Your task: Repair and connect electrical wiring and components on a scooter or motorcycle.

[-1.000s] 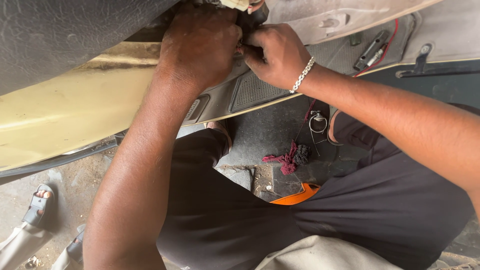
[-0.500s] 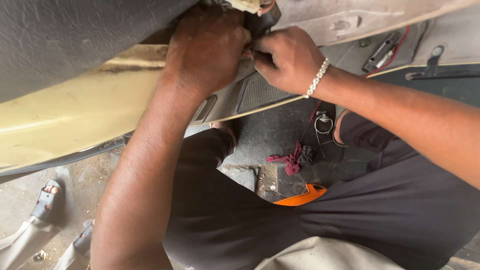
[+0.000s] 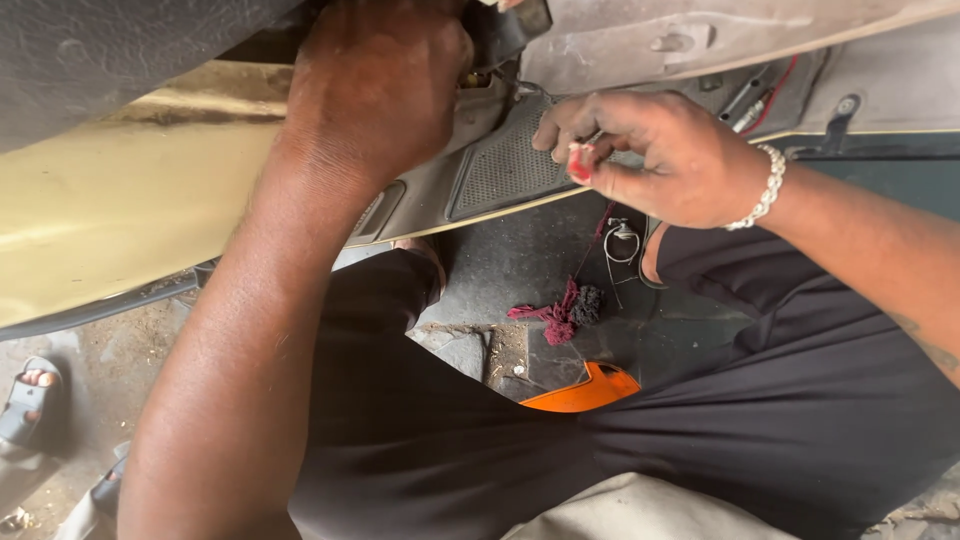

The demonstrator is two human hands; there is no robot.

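Two hands meet a grey perforated panel [image 3: 505, 165].

Left hand [image 3: 375, 85]: pressed on grey panel [image 3: 500, 165], gripping dark part [image 3: 510, 25] at its top.
Right hand [image 3: 655, 155]: just right of left, fingertips pinching small red piece [image 3: 579, 162].
Below hands: red rag [image 3: 550, 312], orange object [image 3: 585, 390].

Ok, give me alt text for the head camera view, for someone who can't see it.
A person's left hand grips a part under a worn yellow panel, while the right hand, wearing a white beaded bracelet, pinches a small red piece beside a grey ribbed plastic cover.
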